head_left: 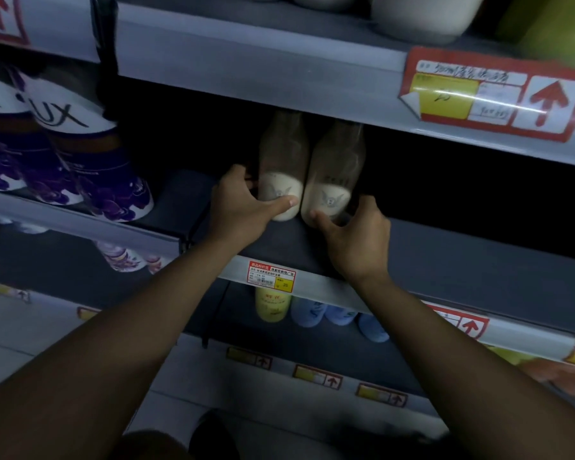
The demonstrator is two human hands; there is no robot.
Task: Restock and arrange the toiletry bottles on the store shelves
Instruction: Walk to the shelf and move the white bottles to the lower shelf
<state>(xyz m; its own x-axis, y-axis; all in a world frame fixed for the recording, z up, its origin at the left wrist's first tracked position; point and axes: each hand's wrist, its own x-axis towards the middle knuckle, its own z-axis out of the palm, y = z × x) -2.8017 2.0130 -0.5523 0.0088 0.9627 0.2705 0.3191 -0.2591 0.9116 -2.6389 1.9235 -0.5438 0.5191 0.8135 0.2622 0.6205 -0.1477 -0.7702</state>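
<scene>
The left hand (238,202) grips the left cream bottle (281,167), fingers curled round it. The right hand (356,234) grips the right cream bottle (334,171) likewise. Both stand touching on the shelf (445,257).

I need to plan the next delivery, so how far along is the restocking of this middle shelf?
Early, by the look of it. Done: two cream bottles stand side by side on the middle shelf. In hand: the left hand grips the left cream bottle and the right hand grips the right cream bottle. Left: the shelf beside them shows bare, dark space.
</scene>
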